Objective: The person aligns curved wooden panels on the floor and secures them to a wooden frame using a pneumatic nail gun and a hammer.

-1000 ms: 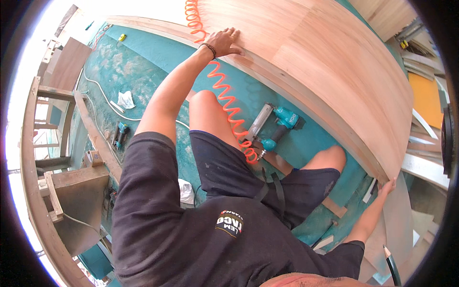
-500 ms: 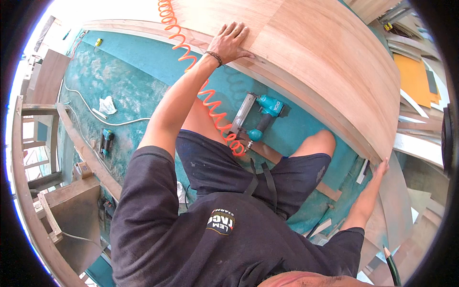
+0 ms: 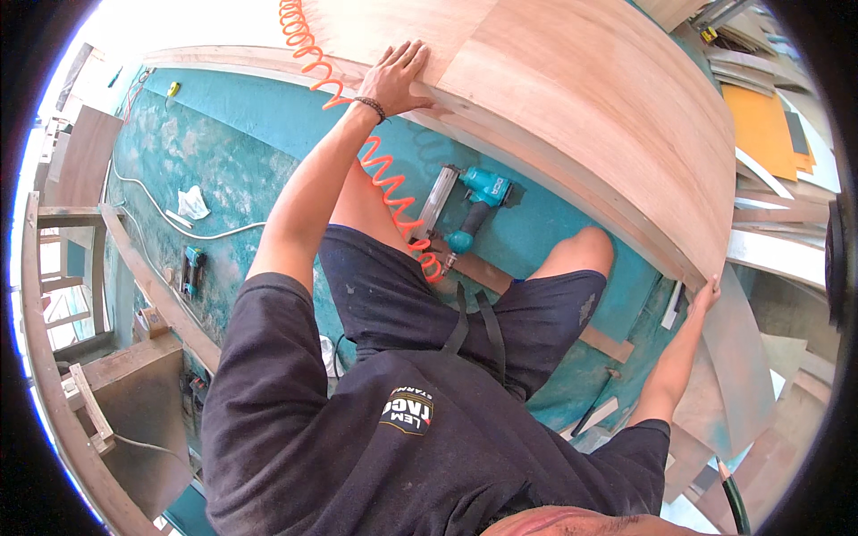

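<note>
- Since a second ago the whole view has swung a bit: the big plywood sheet [image 3: 590,116] now fills more of the top, and my left hand [image 3: 400,79] sits higher up in the picture than it did, same spot on the wood though.
- Far left there's a wooden frame [image 3: 63,339] with offcuts stacked by it, sun blowing out the corner above.
- On the teal floor [image 3: 223,161] next to that: a crumpled white rag [image 3: 193,202], a thin pale cable [image 3: 192,228] snaking past it, and a small dark tool [image 3: 190,271] lying by a long wooden batten [image 3: 152,286].
- Left hand is flat on the plywood sheet near its lower edge, fingers spread wide, palm pressing down, dark bead bracelet [image 3: 370,108] on the wrist.
- Orange coiled air hose [image 3: 375,165] runs down from the top edge, passes right under my left forearm, and ends at the nailer.
- Teal nail gun [image 3: 466,207] is lying on the floor between my knees, just below the sheet's edge, nobody touching it.
- The plywood sheet itself is a big curved-looking panel running from top centre down to the right, resting on its framed edge along the floor.
- Right hand [image 3: 704,295] is way over at the sheet's lower right corner, fingers hooked on the edge there. Can't tell how tight the grip is, it's small and half hidden.
- Further right: loose board offcuts and an orange sheet [image 3: 761,129] leaning in the pile.
</note>
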Available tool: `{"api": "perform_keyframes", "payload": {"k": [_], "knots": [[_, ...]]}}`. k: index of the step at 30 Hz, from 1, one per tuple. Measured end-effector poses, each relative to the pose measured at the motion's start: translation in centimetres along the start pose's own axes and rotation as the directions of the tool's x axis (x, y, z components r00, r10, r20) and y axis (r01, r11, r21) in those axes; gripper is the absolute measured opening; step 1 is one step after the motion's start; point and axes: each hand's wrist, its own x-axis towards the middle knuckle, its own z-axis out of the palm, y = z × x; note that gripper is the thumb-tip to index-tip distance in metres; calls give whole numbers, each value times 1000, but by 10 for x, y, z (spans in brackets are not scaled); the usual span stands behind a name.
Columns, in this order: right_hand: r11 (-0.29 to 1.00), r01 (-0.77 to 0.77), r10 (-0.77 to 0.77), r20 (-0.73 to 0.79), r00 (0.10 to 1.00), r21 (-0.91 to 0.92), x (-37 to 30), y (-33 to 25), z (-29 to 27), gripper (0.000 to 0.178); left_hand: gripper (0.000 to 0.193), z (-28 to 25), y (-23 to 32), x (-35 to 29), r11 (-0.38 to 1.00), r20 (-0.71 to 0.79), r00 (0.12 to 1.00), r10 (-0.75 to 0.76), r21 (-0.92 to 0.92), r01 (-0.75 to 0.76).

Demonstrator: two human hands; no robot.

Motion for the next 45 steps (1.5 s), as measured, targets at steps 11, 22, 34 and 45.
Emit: {"api": "perform_keyframes", "payload": {"k": [11,22,34,45], "knots": [[888,143,-300,-317,900,-436,-84,-59,33,59,96,7,-5,-2,998,-70,995,66,25,-65],[888,420,-25,894,448,-186,-488,-85,258,69,84,15,23,3,997,-250,965,-80,-23,76],[965,-219,-4,845,534,143,-533,-107,246,33,90,17,28,-4,958,-321,907,-270,-179,222],[966,-196,-104,950,294,166,-503,-268,162,29,82,40,24,-6,946,-484,827,-286,-283,161]]}}
